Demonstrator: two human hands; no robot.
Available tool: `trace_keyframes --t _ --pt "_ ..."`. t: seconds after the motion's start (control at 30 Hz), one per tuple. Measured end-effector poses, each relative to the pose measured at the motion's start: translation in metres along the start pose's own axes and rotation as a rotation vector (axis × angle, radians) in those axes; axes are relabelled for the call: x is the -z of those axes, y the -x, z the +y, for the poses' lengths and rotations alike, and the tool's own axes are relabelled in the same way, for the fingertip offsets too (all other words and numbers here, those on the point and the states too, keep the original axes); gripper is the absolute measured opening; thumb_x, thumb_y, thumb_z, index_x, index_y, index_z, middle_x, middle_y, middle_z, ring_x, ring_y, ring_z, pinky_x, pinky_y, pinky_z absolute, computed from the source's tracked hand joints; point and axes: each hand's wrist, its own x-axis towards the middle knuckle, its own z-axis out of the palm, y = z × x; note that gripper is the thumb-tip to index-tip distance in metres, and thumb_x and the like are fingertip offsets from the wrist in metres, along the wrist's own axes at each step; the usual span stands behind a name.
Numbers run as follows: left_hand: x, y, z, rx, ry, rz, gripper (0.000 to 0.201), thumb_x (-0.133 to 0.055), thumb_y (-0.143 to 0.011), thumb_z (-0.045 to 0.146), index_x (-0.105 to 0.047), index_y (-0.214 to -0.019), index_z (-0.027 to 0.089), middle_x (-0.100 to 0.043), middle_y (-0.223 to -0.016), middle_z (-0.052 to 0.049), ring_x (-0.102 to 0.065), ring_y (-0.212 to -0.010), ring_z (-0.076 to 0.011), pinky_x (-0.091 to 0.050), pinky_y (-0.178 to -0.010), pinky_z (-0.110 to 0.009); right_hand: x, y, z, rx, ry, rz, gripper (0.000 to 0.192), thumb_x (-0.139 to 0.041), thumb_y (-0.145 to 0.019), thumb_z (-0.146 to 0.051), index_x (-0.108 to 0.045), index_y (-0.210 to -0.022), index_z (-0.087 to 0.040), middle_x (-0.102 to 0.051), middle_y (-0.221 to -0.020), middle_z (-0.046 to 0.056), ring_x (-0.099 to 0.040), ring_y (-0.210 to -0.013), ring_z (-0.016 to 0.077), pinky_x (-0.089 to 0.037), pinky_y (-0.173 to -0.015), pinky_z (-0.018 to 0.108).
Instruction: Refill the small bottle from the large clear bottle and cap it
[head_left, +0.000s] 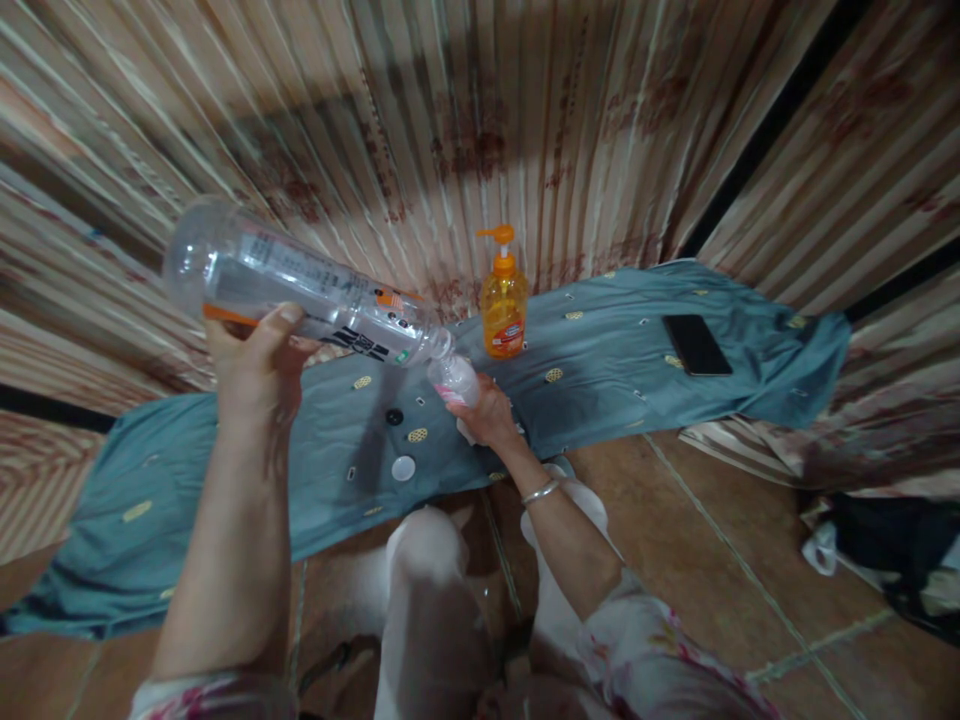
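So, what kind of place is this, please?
Probably a room in a home, with the person working on the floor: brown floor tiles, a blue cloth spread over them, striped curtains behind, and a soap bottle and phone on the cloth.

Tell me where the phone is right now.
The black phone lies flat on the blue-grey cloth in the head view, toward its right end, to the right of the orange pump bottle and beyond both hands.

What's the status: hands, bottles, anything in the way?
Left hand grips big clear bottle, tilted mouth-down onto small bottle. Right hand holds small bottle. Two caps on blue cloth; nothing blocking.
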Motion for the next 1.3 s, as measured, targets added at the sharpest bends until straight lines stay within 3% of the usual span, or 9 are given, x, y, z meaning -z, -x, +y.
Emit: trace_keyframes --t 0.27,0.43,0.63,0.83,1.0,1.3 --pt "-0.006 0.000 0.000 -0.017 0.038 0.036 0.077 -0.092 -0.042 0.036 -0.065 -0.113 0.025 -0.060 -0.073 0.007 -0.052 -0.056 -0.0091 -0.049 -0.044 -0.019 0.001 0.000 -0.001 -0.006 0.003 -0.009 0.049 -0.091 -0.086 -0.029 -0.065 -0.126 -0.016 -0.079 -0.127 0.017 -0.077 -0.124 0.0304 -0.060 -0.105 0.040" --pt "-0.001 -0.005 -0.007 -0.073 -0.035 0.010 0.085 -0.093 -0.045 0.047 -0.064 -0.122 0.027 -0.057 -0.080 0.006 -0.054 -0.062 -0.0120 -0.062 -0.056 -0.033 0.000 0.000 0.000 -0.014 0.018 0.001 0.048 -0.090 -0.086 -0.032 -0.065 -0.124 -0.017 -0.080 -0.123 0.016 -0.078 -0.121 0.0302 -0.060 -0.103 0.038" --pt "0.004 -0.010 -0.009 -0.052 -0.037 -0.046 0.070 -0.094 -0.042 0.045 -0.065 -0.103 0.026 -0.056 -0.078 0.006 -0.057 -0.067 -0.0132 -0.067 -0.074 -0.042 -0.001 0.001 0.000 -0.004 0.032 0.003 0.049 -0.090 -0.087 -0.031 -0.064 -0.126 -0.016 -0.079 -0.125 0.018 -0.077 -0.122 0.0309 -0.060 -0.104 0.039" --pt "0.002 -0.010 -0.007 -0.056 -0.019 -0.024 0.060 -0.095 -0.039 0.043 -0.060 -0.084 0.024 -0.055 -0.069 0.008 -0.057 -0.064 -0.0126 -0.066 -0.072 -0.037 0.000 0.001 0.001 -0.015 0.025 -0.001 0.049 -0.090 -0.087 -0.032 -0.064 -0.127 -0.018 -0.079 -0.123 0.016 -0.077 -0.120 0.0306 -0.061 -0.102 0.039" --pt "0.001 -0.012 -0.009 -0.078 -0.001 -0.039 0.065 -0.097 -0.035 0.045 -0.062 -0.087 0.025 -0.062 -0.076 0.006 -0.058 -0.066 -0.0131 -0.065 -0.077 -0.041 -0.001 0.000 0.001 -0.013 0.018 0.006 0.049 -0.090 -0.087 -0.030 -0.065 -0.126 -0.017 -0.080 -0.123 0.017 -0.077 -0.121 0.0309 -0.061 -0.104 0.041" --pt "0.000 -0.011 -0.007 -0.070 -0.035 -0.056 0.070 -0.095 -0.039 0.047 -0.066 -0.098 0.025 -0.057 -0.075 0.008 -0.056 -0.063 -0.0112 -0.067 -0.072 -0.041 0.000 0.000 0.000 -0.019 0.019 -0.005 0.051 -0.091 -0.086 -0.032 -0.065 -0.128 -0.017 -0.080 -0.125 0.018 -0.078 -0.121 0.0309 -0.060 -0.104 0.040"
